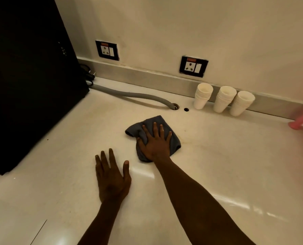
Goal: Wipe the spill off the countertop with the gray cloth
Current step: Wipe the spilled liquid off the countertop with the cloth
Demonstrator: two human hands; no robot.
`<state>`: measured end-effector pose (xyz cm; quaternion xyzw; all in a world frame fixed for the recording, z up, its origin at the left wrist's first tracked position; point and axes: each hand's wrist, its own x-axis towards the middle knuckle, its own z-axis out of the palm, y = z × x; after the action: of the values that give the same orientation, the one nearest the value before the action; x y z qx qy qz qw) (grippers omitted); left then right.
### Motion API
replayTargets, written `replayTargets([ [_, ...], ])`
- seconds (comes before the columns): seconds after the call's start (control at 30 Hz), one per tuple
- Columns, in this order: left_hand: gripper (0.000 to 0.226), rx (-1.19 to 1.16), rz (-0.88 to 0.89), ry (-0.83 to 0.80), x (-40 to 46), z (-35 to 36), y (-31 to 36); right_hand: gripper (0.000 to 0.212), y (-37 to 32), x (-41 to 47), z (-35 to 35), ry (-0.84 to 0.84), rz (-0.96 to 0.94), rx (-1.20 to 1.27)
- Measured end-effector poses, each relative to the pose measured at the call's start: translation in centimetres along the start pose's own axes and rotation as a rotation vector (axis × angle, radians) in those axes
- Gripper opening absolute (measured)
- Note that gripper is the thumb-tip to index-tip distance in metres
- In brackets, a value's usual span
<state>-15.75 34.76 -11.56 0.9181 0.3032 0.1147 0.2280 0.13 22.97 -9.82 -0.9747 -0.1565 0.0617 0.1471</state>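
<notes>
A crumpled gray cloth (152, 123) lies on the pale countertop (218, 165) near its middle. My right hand (156, 142) presses flat on top of the cloth with the fingers spread, covering its centre. My left hand (111, 177) rests palm down on the bare counter to the left of the cloth, fingers apart, holding nothing. A faint brownish smear (191, 142) shows on the counter just right of the cloth. Wet streaks shine on the surface to the right of my right forearm.
A tall black appliance (28, 76) stands at the left. A gray hose (138, 96) runs from it into a counter hole (175, 106). Three stacks of white paper cups (223, 99) stand by the back wall. A blurred pink object (302, 119) is at the right edge.
</notes>
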Motion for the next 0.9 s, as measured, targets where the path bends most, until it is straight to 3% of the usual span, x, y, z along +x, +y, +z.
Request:
replayTargets([
  [0.4,0.088,0.031,0.058,-0.054,0.1,0.3,-0.6,0.073,21.8,-4.5,-6.1,0.092,0.527,-0.021],
  [0.5,0.089,0.076,0.095,-0.06,0.0,0.3,-0.3,0.074,24.0,-5.0,-6.5,0.089,0.562,-0.024],
  [0.67,0.09,0.036,0.087,-0.062,-0.3,-0.1,0.2,0.065,18.9,-1.6,-5.4,0.09,0.382,-0.068],
  [0.9,0.086,-0.126,0.033,0.014,-0.2,-0.7,0.1,0.063,1.4,3.3,-0.6,-0.005,-0.12,-0.049],
])
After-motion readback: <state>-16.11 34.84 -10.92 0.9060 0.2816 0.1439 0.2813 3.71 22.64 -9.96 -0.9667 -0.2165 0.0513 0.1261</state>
